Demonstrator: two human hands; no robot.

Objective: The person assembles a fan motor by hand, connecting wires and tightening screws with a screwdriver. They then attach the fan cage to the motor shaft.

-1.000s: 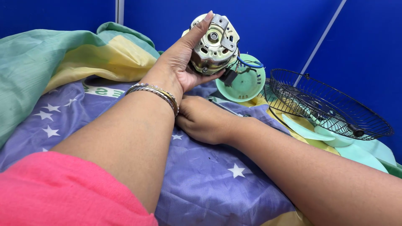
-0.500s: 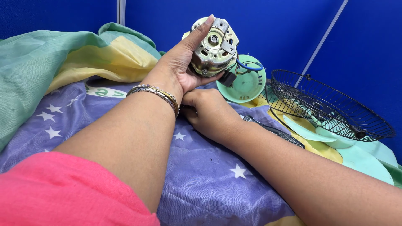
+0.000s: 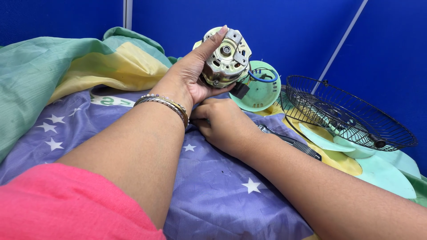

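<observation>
Holding fan motor (image 3: 226, 55) up, shaft facing viewer, left hand (image 3: 189, 75) wrapped around it; right hand (image 3: 222, 124) curled on cloth (image 3: 213, 186), contents unclear.

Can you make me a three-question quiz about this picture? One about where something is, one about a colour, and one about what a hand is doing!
1. Where is the black wire fan guard?
A. On the right, over the pale green fan blades
B. In the left hand
C. Under the pink sleeve

2. What colour are the stars on the purple cloth?
A. Red
B. White
C. Black

3. What is the left hand doing?
A. Lying flat and empty
B. Pointing at the wall
C. Holding the metal fan motor up off the cloth

Answers:
1. A, the guard sits at the right edge with blades showing below it.
2. B, every star is white.
3. C, the fingers wrap the motor, which is lifted above the cloth, while the right hand rests low on the cloth.
</observation>
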